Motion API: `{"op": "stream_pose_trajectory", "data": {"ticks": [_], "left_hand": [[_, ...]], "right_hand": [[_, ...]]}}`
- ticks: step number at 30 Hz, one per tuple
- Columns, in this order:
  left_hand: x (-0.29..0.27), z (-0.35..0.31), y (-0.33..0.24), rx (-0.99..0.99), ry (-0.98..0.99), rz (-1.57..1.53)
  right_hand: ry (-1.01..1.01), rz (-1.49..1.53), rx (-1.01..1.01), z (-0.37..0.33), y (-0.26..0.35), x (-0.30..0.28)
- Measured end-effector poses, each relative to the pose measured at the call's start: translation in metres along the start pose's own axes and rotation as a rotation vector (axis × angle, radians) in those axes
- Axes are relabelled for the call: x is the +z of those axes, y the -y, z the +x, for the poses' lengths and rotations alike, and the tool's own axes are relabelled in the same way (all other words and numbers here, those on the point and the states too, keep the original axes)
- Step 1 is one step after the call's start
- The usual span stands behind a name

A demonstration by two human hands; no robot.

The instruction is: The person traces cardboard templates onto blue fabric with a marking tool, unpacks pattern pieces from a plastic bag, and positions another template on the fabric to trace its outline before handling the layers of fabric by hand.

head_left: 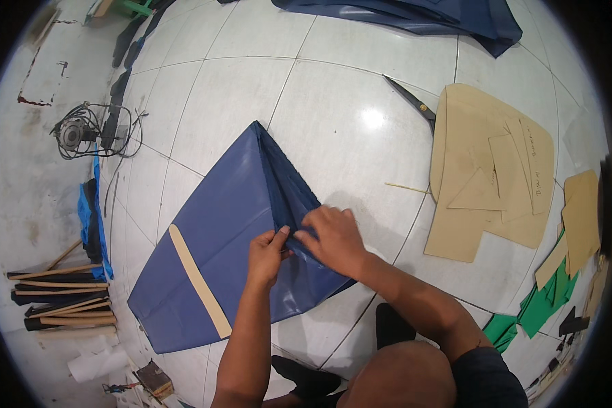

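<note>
A blue synthetic leather sheet (231, 204) lies folded in layers on the floor, its dark backing showing along the upper right edge. My left hand (266, 255) pinches that edge between thumb and fingers. Close beside it, my right hand (334, 238) has its fingers curled on the same layered edge; the fingertips are partly hidden in the fold. Across the left part of the sheet rests a narrow beige strip (200, 282), like a card template.
Scissors (421, 107) lie partly under brown card patterns (489, 170) on the right. A thin yellow stick (406, 187) is near them. More blue sheet (415, 15) lies at the top. Rolls (68, 302) and a corded device (75, 132) are left, green pieces (547, 299) right.
</note>
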State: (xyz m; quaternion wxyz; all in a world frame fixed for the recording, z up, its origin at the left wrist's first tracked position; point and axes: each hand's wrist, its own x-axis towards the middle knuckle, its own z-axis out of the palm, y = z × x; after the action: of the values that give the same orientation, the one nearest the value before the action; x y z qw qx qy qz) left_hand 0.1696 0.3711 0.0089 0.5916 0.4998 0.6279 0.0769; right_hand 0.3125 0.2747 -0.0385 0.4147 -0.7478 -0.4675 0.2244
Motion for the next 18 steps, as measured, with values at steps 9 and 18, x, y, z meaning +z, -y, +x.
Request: {"op": "stream_pose_trajectory", "data": {"ticks": [9, 18], "left_hand": [[-0.008, 0.008, 0.010, 0.026, 0.026, 0.027], [-0.003, 0.003, 0.007, 0.009, 0.011, 0.010]], "right_hand": [[0.660, 0.260, 0.332, 0.014, 0.014, -0.019], [0.312, 0.080, 0.184, -0.007, -0.011, -0.005]]}}
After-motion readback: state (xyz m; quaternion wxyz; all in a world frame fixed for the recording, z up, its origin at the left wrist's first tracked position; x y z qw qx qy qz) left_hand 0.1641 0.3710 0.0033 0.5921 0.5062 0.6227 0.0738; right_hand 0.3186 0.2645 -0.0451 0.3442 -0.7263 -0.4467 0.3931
